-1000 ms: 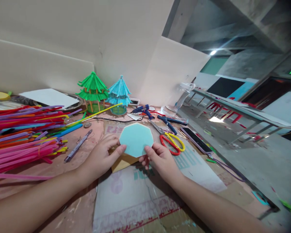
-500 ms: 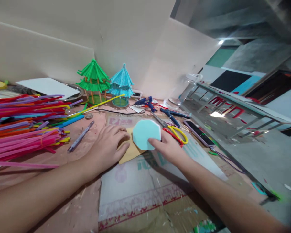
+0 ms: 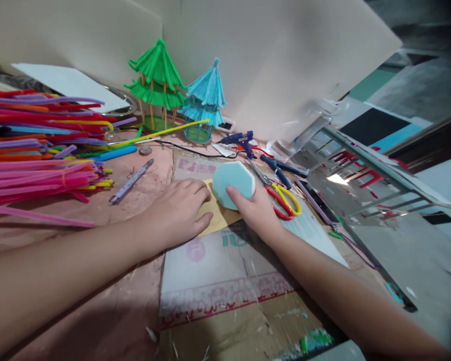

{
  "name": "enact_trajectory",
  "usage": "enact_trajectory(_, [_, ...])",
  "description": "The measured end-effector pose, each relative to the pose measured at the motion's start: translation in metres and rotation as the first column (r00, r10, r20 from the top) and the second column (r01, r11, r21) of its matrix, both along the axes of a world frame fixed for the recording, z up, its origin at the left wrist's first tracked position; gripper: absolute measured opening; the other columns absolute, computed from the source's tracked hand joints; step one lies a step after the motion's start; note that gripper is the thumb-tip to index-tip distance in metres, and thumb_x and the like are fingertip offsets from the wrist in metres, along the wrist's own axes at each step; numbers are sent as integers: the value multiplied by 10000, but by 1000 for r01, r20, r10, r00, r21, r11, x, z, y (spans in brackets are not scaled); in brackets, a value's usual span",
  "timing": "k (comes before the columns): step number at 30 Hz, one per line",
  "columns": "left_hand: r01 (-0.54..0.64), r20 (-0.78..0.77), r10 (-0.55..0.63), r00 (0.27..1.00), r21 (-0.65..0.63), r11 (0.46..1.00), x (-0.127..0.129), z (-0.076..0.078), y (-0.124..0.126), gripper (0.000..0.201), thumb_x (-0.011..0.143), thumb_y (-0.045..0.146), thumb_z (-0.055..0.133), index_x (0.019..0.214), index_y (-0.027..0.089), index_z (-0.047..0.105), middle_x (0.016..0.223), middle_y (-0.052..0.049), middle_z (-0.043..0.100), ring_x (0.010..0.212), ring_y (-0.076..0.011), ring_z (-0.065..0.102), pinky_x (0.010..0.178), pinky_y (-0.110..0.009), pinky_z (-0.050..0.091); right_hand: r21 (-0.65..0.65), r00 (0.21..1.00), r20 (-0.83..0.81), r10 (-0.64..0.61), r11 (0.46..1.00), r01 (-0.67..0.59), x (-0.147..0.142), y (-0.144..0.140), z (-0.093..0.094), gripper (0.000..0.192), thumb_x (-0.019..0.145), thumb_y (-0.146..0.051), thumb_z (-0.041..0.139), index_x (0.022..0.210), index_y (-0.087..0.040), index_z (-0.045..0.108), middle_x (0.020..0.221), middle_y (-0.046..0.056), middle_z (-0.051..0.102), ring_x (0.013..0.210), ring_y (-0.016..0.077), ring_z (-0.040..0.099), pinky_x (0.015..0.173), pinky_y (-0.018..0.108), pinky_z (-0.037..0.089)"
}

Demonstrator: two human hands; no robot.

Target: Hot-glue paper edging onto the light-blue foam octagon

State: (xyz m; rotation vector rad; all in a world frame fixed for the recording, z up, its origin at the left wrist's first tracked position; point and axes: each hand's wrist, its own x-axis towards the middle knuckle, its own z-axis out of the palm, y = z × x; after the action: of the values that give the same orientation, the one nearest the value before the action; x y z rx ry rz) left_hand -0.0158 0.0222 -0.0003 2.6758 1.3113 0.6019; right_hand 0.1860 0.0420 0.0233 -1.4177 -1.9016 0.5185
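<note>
**On the cluttered surface, two hands at a blue octagon**

On the flattened cardboard [image 3: 225,281], the right hand [image 3: 257,213] pinches the pale blue octagon [image 3: 233,184], tilted above the tan card [image 3: 220,218]. The left hand [image 3: 176,213] lies open, flat on that card. Scissors [image 3: 283,200] sit just beside.

left hand [image 3: 176,213]: bare, no glove, ring or watch
right hand [image 3: 257,213]: bare, nails short and plain
forearms: no sleeves in view, entering from 7 and 5 o'clock
</note>
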Motion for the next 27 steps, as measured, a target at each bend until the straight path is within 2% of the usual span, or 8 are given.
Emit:
enact_trajectory(3, [0, -2, 0, 1000, -8, 1000, 1, 1, 0, 258, 917, 363, 534, 1034, 145, 607, 1101, -120, 614, 1088, -309, 564, 962, -472, 458, -112, 977, -209, -45, 994, 22, 8, 4, -10, 292, 793, -446, 698, 922, -188, 660, 843, 36, 700, 744, 200, 623, 710, 342, 524])
enact_trajectory(6, [-6, 13, 7, 1000, -10, 1000, 1, 0, 1, 274, 930, 368, 505, 1056, 148, 608, 1111, -117, 616, 1084, -305, 563, 960, -475, 456, -230, 874, -478, -92, 973, -23, 16, 7, -12, 382, 765, -495, 747, 995, -202, 663, 788, 16, 699, 606, 164, 605, 518, 276, 499])
enact_trajectory(8, [-8, 21, 8, 1000, -10, 1000, 1, -2, 1, 284, 936, 371, 488, 1055, 146, 612, 1095, -113, 619, 1062, -301, 568, 948, -472, 461, -221, 804, -588, -90, 974, -53, 17, 8, -12, 405, 757, -495, 765, 1027, -209, 666, 810, 16, 712, 590, 157, 615, 477, 256, 495])
enact_trajectory(11, [-14, 23, 14, 1000, -2, 1000, 1, -4, 0, 298, 932, 373, 487, 1063, 140, 619, 1112, -117, 617, 1065, -305, 565, 952, -478, 459, -185, 765, -641, -57, 979, -82, 16, 5, -11, 412, 748, -458, 793, 1056, -207, 685, 970, 42, 750, 738, 186, 694, 656, 300, 588])
enact_trajectory(15, [-20, 21, 20, 1000, 9, 1000, 1, -6, 0, 325, 942, 383, 465, 1090, 138, 620, 1135, -123, 614, 1086, -311, 560, 972, -486, 447, -182, 773, -634, -32, 977, -108, 15, 0, -12, 411, 768, -450, 780, 1080, -198, 693, 1056, 66, 753, 851, 224, 718, 827, 374, 590])
enact_trajectory(19, [-6, 23, 6, 1000, 8, 1000, 1, -6, 1, 322, 944, 389, 468, 1080, 146, 627, 1111, -123, 616, 1074, -309, 565, 956, -481, 450, -145, 869, -492, -47, 989, -29, 17, -1, -12, 434, 787, -493, 741, 1089, -188, 680, 1038, 76, 748, 839, 234, 703, 777, 375, 576])
enact_trajectory(23, [-6, 28, 5, 1000, 34, 999, 1, -7, 1, 343, 931, 399, 495, 1092, 124, 623, 1105, -138, 620, 1061, -316, 570, 947, -478, 456, 4, 996, -85, 9, 1000, -8, 12, 0, -3, 293, 861, -458, 633, 942, -179, 668, 912, 52, 727, 815, 218, 654, 767, 349, 524])
enact_trajectory(27, [12, 7, -13, 1000, 38, 999, 1, -6, 2, 341, 940, 395, 471, 1084, 134, 638, 1102, -143, 624, 1025, -321, 581, 925, -494, 465, 56, 940, 332, 77, 993, -101, 4, -5, 15, 234, 883, -385, 534, 823, -179, 626, 703, 34, 646, 643, 182, 558, 637, 307, 436])
